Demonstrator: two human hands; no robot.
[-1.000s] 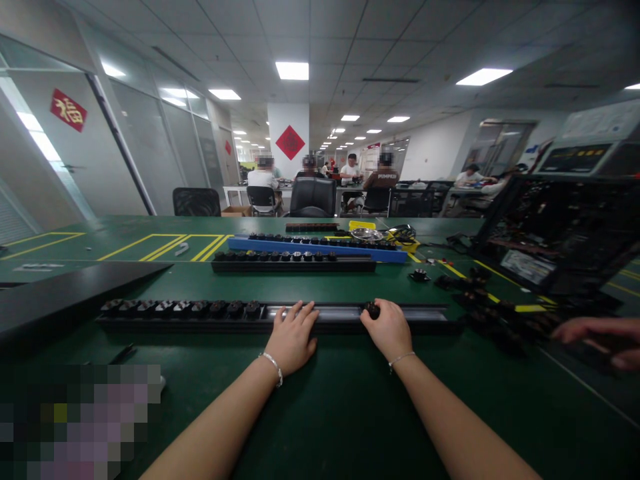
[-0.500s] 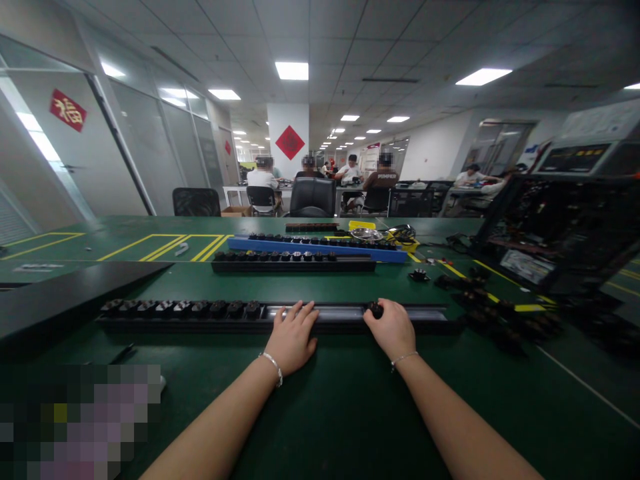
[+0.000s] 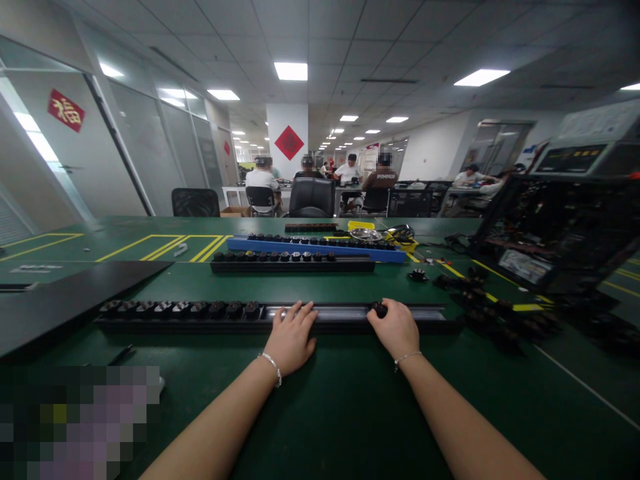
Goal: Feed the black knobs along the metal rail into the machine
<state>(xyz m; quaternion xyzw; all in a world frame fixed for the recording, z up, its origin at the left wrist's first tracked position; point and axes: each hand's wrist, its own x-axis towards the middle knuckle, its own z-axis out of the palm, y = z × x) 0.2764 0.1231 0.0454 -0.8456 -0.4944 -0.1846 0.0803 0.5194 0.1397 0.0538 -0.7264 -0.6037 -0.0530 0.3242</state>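
A long black power strip housing (image 3: pixel 320 327) lies across the green table, its inner channel showing bare metal. Several black socket modules (image 3: pixel 198 309) sit side by side in its left half. My left hand (image 3: pixel 293 337) rests open on the housing, fingers spread over the channel just right of that row. Toward the right end, my right hand (image 3: pixel 397 327) is closed with thumb and fingers around one black socket module (image 3: pixel 379 309). That module is at the channel, partly hidden by my fingers; I cannot tell whether it is seated.
Behind lie another black housing (image 3: pixel 293 267) and a blue housing (image 3: pixel 320 248) with sockets. Loose black sockets (image 3: pixel 475 293) are heaped at right, near a large open black case (image 3: pixel 545 227). A dark sloping panel (image 3: pixel 75 300) is at left. People sit at farther tables.
My right hand has shifted slightly to the right along the channel with the socket module in its fingers. My left hand stays in place.
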